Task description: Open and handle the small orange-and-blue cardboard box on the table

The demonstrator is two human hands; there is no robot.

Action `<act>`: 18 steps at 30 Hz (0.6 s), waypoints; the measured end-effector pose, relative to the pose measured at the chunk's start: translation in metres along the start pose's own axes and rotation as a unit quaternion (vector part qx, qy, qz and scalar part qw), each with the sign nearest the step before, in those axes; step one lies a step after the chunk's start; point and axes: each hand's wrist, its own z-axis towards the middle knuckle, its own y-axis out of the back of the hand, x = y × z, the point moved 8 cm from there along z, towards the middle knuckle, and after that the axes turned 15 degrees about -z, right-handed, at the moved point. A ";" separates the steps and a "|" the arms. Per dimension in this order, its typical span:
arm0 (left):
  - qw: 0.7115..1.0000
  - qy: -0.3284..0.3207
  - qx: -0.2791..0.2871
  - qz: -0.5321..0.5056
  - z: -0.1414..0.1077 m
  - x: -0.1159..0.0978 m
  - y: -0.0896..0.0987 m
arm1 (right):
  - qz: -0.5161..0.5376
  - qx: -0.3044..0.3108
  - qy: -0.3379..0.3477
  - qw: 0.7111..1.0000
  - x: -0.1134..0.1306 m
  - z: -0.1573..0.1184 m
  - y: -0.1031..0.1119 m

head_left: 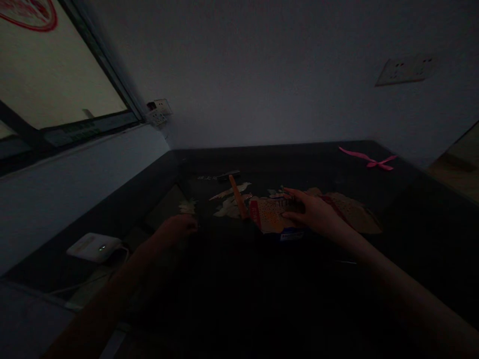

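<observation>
The scene is very dark. My right hand [312, 212] lies over the right side of a patterned red, orange and blue cardboard-like piece [270, 215], thumb and fingers stretched apart and touching its top. To its left, an orange stick-shaped object [238, 195] lies slanted across pale scraps [227, 207]. My left hand [182, 225] is closed low over the dark table, fingers curled; whatever they hold, if anything, is too dark to make out. Just beyond it is a small pale leaf-like scrap [187, 206]. A brown speckled flat piece [354, 212] sits beyond my right wrist.
A white device with a cable [95, 247] rests at the left of the dark table [299, 159]. A pink ribbon [374, 162] lies at the far right, and a dark slim object [229, 175] at the back. Walls with sockets [404, 71] and a window [56, 65] border the table.
</observation>
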 end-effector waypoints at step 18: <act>0.989 -0.114 -0.093 0.002 -0.055 -0.023 -0.010 | 0.006 -0.003 -0.007 1.000 -0.002 0.000 0.000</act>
